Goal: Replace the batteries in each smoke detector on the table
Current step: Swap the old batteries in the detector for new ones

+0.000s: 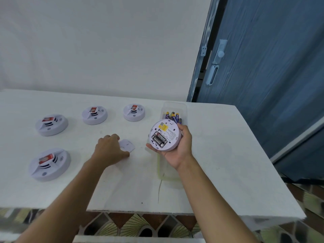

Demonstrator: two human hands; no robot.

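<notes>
Setting: white table (219, 155) against a white wall, blue door (271, 67) at right.
Right hand (177, 151): fingers curled around an upturned smoke detector (165, 135), held above the table's right side; two batteries (159, 138) sit in its open compartment.
Left hand (109, 149): lowered on the table just left of the detector, fingers and thumb curled onto the loose battery cover (128, 145).
Behind the detector: clear box (175, 105) with spare batteries (173, 116).
Far left: four other detectors (50, 124), face up.

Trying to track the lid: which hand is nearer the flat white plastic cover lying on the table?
Left. The left hand holds the flat white plastic cover by its left edge; the right hand is apart to its right, holding the round white smoke detector.
</notes>
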